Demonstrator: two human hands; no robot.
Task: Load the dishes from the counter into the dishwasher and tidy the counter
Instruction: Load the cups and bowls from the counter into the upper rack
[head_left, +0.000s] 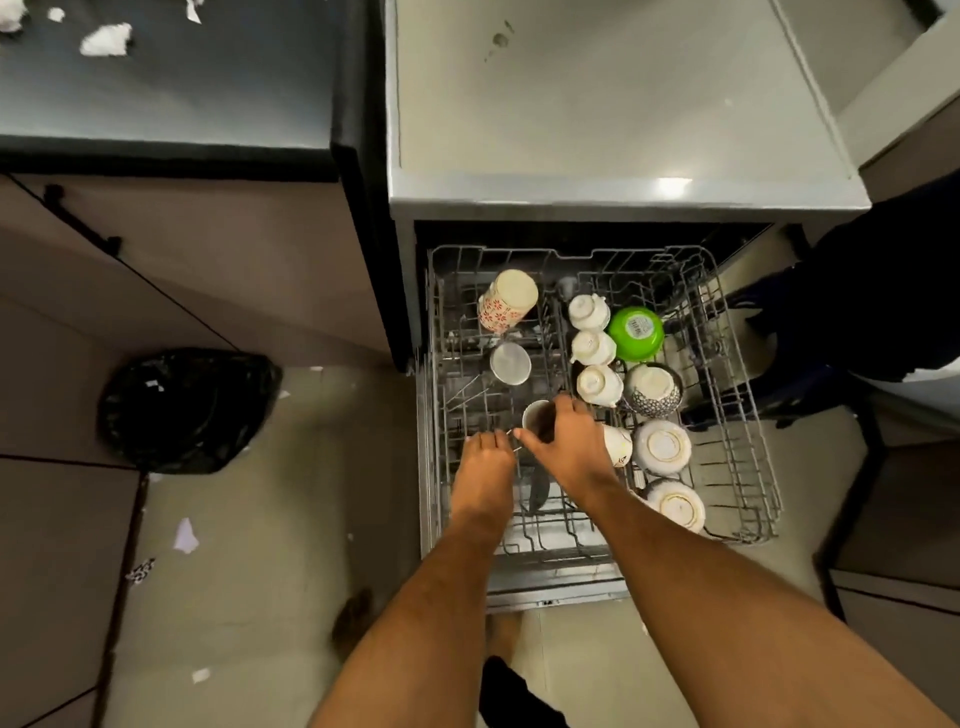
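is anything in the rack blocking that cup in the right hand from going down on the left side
Nothing visible does. The right hand holds the cup over bare tines on the rack; the clear glass sits farther back, and the left hand rests beside it.

A black bin bag sits on the floor by the cabinet, paper scraps scattered nearby.

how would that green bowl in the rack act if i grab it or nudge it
The green bowl looks like plastic, so probably light and unlikely to break. It sits upside down and tilted in the rack, so a nudge might shift it against the white cup beside it. Its glossy surface could be slippery if wet.
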